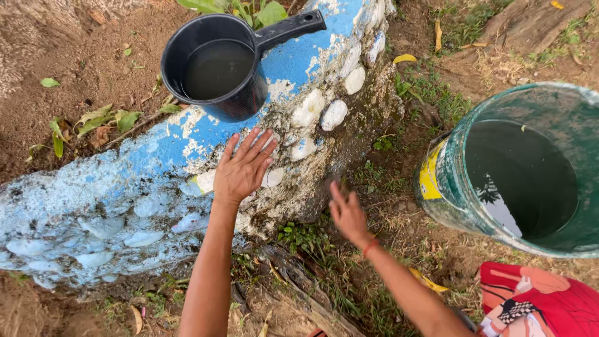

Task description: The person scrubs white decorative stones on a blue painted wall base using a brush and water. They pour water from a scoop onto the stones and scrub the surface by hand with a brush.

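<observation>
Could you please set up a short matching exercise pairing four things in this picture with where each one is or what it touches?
Things:
1. black scoop
2. green bucket
3. left hand
4. right hand

Places:
a. stands on the ground at the right, holding water
b. lies flat with spread fingers on the painted blue wall
c. sits on top of the wall, holding dark water
d. blurred, low by the wall's unpainted side, above the grass

Pairs: 1-c, 2-a, 3-b, 4-d
</observation>
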